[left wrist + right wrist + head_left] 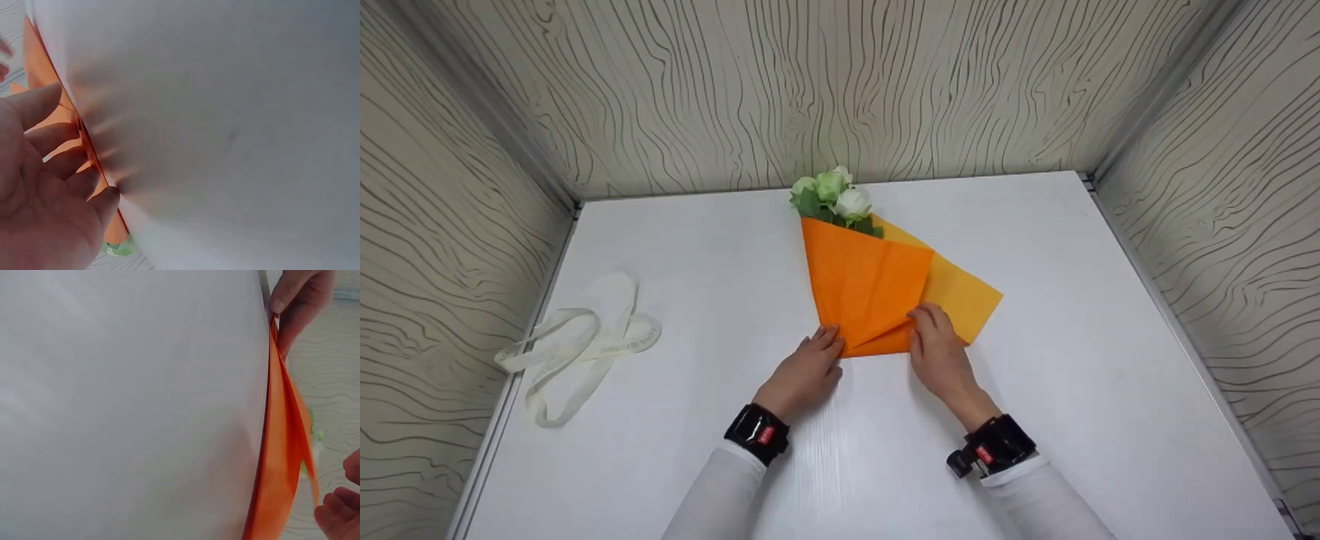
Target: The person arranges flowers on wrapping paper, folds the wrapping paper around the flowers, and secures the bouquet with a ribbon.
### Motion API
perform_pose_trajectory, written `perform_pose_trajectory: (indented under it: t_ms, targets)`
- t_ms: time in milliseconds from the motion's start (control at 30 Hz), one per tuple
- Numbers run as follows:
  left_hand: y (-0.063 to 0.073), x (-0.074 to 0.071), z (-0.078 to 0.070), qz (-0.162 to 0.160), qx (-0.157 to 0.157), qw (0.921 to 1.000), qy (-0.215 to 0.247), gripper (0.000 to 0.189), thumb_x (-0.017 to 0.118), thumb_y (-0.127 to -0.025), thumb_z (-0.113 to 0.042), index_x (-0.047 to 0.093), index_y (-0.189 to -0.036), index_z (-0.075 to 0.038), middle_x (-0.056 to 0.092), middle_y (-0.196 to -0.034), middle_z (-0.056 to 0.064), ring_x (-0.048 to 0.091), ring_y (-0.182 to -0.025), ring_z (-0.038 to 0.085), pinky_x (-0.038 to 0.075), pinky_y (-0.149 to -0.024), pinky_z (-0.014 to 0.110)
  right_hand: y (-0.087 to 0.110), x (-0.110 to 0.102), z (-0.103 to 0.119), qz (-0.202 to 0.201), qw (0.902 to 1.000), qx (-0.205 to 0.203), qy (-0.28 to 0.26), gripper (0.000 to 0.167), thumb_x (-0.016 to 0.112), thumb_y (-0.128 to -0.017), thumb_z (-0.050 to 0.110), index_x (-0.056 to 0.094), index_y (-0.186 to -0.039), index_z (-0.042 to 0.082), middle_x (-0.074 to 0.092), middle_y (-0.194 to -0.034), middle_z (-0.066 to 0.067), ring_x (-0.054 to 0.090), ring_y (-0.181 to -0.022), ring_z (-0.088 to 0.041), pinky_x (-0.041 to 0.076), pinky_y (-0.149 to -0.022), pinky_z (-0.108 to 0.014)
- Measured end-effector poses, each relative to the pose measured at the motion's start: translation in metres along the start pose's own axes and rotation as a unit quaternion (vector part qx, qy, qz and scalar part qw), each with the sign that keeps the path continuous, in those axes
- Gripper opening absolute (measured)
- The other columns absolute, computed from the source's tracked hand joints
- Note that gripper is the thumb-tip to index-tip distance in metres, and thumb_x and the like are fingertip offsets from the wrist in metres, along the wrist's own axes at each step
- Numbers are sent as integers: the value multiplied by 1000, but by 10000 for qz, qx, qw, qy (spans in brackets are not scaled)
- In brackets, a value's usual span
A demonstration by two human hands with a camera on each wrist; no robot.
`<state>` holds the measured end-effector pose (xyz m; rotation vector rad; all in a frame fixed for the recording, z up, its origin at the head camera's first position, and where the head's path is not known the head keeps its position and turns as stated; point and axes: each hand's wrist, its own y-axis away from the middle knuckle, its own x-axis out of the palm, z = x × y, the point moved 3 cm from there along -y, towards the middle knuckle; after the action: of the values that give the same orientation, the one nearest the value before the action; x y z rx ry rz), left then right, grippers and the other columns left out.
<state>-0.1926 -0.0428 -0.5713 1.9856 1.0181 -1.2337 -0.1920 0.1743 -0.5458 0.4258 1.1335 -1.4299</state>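
A sheet of orange wrapping paper [864, 277] lies folded around a bunch of white and pale green artificial-looking flowers [831, 187]. Its lighter orange side [960, 292] fans out at the right. My left hand [804, 375] rests its fingertips on the paper's lower left corner; in the left wrist view the fingers [68, 162] lie spread along the edge. At the lower right, my right hand [943, 360] touches a slightly raised fold with bent fingertips. The thumb looks apart from the fingers [334, 517] in the right wrist view. The flower stems are hidden by the paper.
A loose cream ribbon [585, 349] with printing lies in loops on the left of the white table [1110, 390]. Wood-patterned panels [840, 90] stand behind the table and at both sides. Black straps [1000, 444] circle both wrists.
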Motion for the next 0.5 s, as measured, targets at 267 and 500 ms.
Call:
perform_pose_trajectory:
  t_ms: [267, 500]
  targets:
    - [6, 4, -6, -46, 183, 9996, -194, 50, 49, -90, -29, 37, -135, -9, 26, -143, 8, 21, -130, 22, 22, -102, 42, -15, 30, 17, 796, 9933, -575, 613, 40, 59, -85, 20, 48, -123, 11, 39, -127, -9, 41, -113, -22, 39, -91, -35]
    - [17, 7, -8, 59, 264, 9992, -306, 52, 51, -89, -29, 37, -136, -11, 26, -143, 6, 22, -130, 21, 23, -101, 42, -14, 46, 3, 1968, 9769, -91, 824, 60, 53, -87, 40, 28, -140, 26, 17, -144, -11, 19, -129, -31, 30, -97, -46]
